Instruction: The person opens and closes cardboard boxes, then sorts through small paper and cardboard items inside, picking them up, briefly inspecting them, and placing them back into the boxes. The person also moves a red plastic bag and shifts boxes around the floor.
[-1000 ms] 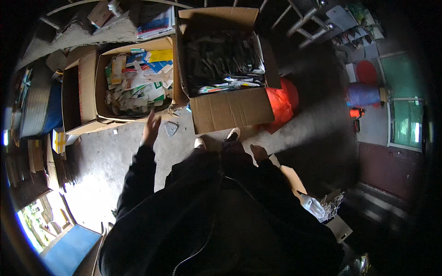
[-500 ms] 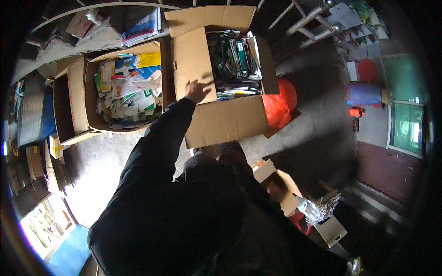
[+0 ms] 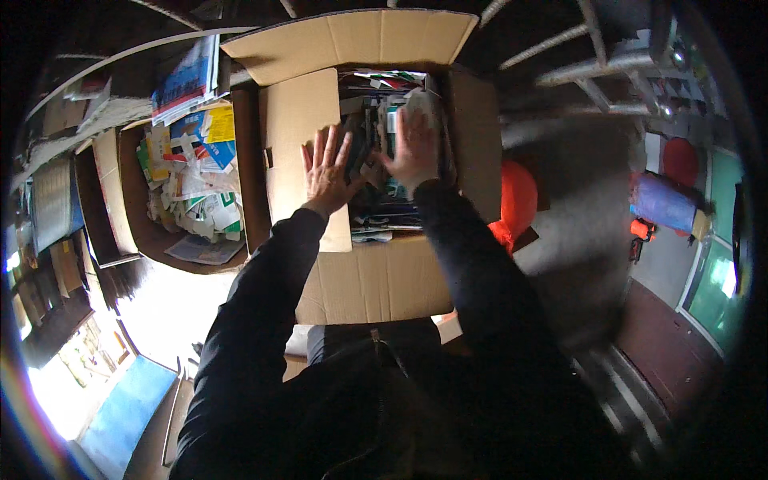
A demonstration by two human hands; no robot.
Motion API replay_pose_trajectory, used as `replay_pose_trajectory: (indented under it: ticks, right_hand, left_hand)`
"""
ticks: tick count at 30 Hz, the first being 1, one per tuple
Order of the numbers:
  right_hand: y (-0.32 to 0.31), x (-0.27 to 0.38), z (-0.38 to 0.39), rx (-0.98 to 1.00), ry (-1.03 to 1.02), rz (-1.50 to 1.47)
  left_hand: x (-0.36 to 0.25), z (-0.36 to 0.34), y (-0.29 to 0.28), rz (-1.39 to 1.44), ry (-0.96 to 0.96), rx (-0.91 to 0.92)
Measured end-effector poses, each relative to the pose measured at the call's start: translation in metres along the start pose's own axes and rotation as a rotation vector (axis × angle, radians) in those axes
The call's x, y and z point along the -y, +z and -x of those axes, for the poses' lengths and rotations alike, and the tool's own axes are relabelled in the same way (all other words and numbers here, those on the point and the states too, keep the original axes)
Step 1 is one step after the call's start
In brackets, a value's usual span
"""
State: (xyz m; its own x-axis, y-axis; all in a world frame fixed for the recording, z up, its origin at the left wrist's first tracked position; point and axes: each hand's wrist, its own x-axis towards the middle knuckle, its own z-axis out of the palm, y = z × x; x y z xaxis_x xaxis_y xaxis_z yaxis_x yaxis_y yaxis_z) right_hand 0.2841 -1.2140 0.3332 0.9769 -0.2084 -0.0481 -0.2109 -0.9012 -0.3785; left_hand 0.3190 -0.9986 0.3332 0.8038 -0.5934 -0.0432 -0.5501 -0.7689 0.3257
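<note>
A large cardboard box (image 3: 376,280) stands in front of me with its flaps folded outward. Flattened cartons and papers (image 3: 386,218) fill it, many on edge in the middle. My left hand (image 3: 326,172) lies with fingers spread across the inner edge of the left flap (image 3: 300,120), its fingertips pointing away from me. Over the packed papers is my right hand (image 3: 416,148), fingers stretched out and slightly blurred, with the thumb toward the left hand. Neither hand grips anything. Whether the right palm presses on the papers I cannot tell.
Left of it stands another open cardboard box (image 3: 128,192) full of flattened packaging scraps (image 3: 196,172). A stack of newspapers (image 3: 186,80) lies behind that. Red plastic bags (image 3: 516,204) sit at the right side. Metal railing bars (image 3: 552,44) run along the back.
My right hand has come up from the lower right to over the papers in the box. The left hand still rests by the left flap, fingers now more spread. The view has shifted closer.
</note>
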Motion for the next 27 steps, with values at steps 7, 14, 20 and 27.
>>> replay_pose_trajectory:
  ticks: [7, 14, 20, 27]
  right_hand:
    - [0.104, 0.02, -0.024, 0.011, 0.045, 0.126]
    - [0.143, 0.026, -0.051, 0.138, 0.088, 0.247]
    - [0.08, 0.018, -0.035, -0.032, -0.118, 0.052]
    - [-0.018, -0.108, 0.025, -0.464, 0.186, -0.403]
  left_hand:
    - [0.021, -0.017, 0.049, -0.038, -0.053, 0.127]
    - [0.035, -0.024, 0.074, -0.095, -0.074, 0.214]
    - [0.031, -0.014, 0.035, -0.01, 0.001, 0.184]
    - [0.041, -0.004, 0.038, -0.045, 0.105, 0.201]
